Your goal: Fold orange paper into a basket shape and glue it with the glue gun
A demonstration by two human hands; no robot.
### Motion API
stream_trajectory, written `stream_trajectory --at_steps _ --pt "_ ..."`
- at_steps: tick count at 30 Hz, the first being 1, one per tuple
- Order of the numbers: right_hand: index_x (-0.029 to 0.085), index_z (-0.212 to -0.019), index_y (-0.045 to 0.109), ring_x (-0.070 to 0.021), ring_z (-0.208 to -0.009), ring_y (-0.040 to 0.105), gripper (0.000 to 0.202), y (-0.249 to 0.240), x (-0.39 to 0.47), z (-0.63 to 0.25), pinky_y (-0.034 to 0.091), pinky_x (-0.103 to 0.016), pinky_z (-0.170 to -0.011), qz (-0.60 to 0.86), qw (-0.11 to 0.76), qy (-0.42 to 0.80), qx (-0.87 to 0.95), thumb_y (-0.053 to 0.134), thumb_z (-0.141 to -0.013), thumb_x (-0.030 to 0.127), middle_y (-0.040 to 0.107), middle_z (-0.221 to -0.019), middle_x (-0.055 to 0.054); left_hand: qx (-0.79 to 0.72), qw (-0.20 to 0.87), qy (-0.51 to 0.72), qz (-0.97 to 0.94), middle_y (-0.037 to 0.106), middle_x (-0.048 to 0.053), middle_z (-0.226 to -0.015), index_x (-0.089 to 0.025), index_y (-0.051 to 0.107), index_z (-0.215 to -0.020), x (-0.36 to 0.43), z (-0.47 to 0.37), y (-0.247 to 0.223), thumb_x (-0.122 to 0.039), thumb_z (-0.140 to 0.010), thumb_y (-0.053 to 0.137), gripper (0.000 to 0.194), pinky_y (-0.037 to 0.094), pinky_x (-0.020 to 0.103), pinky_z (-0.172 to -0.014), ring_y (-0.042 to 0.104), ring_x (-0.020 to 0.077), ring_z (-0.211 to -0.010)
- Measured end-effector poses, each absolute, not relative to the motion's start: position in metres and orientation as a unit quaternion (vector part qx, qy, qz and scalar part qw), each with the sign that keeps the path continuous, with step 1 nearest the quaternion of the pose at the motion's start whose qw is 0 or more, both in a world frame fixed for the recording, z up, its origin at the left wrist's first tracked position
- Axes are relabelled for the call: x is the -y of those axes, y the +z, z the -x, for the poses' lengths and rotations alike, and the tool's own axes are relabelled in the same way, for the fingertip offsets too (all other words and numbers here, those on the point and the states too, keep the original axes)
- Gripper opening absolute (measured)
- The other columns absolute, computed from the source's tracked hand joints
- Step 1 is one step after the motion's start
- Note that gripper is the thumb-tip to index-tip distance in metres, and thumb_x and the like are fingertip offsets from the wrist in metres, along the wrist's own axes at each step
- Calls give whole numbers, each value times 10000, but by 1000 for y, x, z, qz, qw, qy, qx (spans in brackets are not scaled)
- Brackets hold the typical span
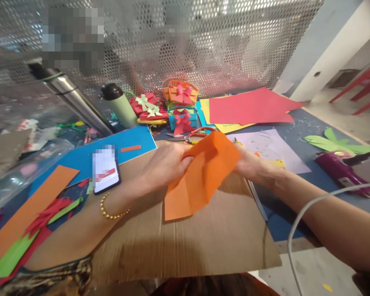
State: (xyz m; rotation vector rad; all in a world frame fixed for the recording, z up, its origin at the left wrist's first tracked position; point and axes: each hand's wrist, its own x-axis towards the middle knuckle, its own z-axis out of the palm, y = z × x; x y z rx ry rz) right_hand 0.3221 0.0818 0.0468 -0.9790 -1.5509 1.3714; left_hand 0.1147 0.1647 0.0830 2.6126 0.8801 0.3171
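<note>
An orange paper sheet with creases across it is held up over the brown cardboard. My left hand grips its left edge, the thumb lying on the near face and a gold beaded bracelet on the wrist. At the sheet's right edge is my right hand; its fingers are mostly hidden behind the paper. The sheet's lower left corner hangs just above or on the cardboard; which one I cannot tell.
Behind the cardboard lie red-handled scissors, small paper bags with bows and red sheets. A phone, a green bottle and a steel flask are at left. A purple glue gun and white cable are at right.
</note>
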Motion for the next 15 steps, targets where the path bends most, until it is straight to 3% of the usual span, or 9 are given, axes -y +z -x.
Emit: stream_trajectory --at_steps 5,9,12,15 --pt "143 -959 730 -146 -696 729 370 45 -80 -320 603 -253 -633 393 423 609 544 787 -847 492 753 -822 -51 -283 281 122 -909 731 8 -772 -182 755 -839 -160 -115 84 -249 -910 554 223 410 275 -638 606 146 -676" --pt "132 -962 726 -150 -703 735 405 49 -77 -319 607 -259 -635 398 418 608 546 746 -883 528 760 -834 -70 -234 542 76 -804 760 36 -843 -164 758 -894 -160 -115 87 -270 -896 606 185 475 267 -627 656 155 -700" --pt "151 -1012 727 -136 -676 720 465 49 -78 -319 595 -257 -613 401 449 586 542 737 -866 593 769 -894 -73 -190 731 81 -650 760 71 -905 -130 746 -974 -172 -113 78 -283 -841 704 208 552 322 -715 692 184 -767" --pt "161 -1058 725 -104 -613 677 523 49 -80 -319 565 -238 -586 430 488 540 534 728 -850 641 757 -845 -52 -148 797 81 -580 748 100 -854 -116 717 -951 -192 -105 66 -503 -837 711 404 586 415 -778 715 237 -772"
